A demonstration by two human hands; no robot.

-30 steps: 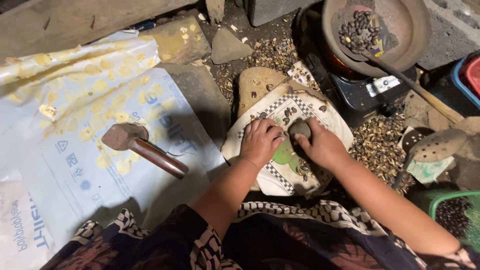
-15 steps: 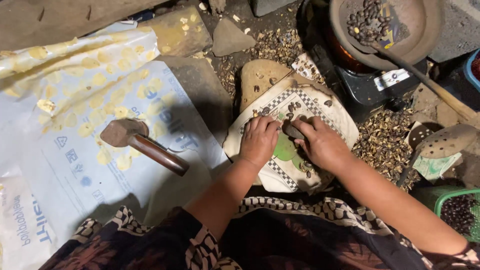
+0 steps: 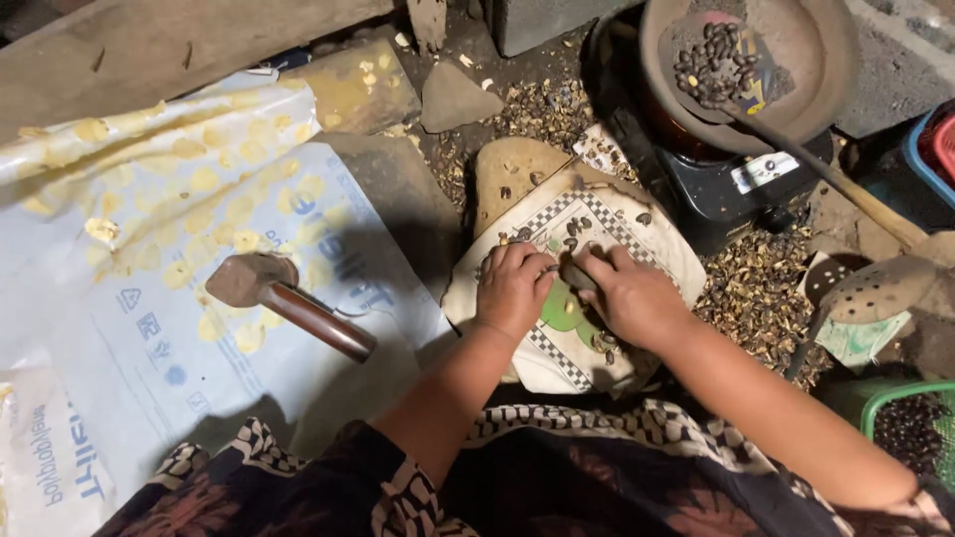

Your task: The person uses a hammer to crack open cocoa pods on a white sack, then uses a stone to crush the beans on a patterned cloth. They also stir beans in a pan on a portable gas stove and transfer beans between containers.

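Both hands rest on a cream cloth with a black-and-white chequered border and a green patch (image 3: 582, 348), draped over a rounded tan stone (image 3: 517, 171) on the ground. The left hand (image 3: 512, 290) lies palm down with its fingers curled over small dark seeds (image 3: 575, 229) scattered on the cloth. The right hand (image 3: 627, 296) is closed around a small dark stone-like piece (image 3: 577, 276), just beside the left fingertips.

With the two hands this close, a slip of the gripped piece could pinch the left fingers. The seeds lie loose near the cloth's edge and could roll off into the husk litter (image 3: 756, 293). A wooden-handled hammer (image 3: 288, 303) lies well apart on the white plastic sheet (image 3: 149, 358), among pale yellow kernels (image 3: 214, 179).
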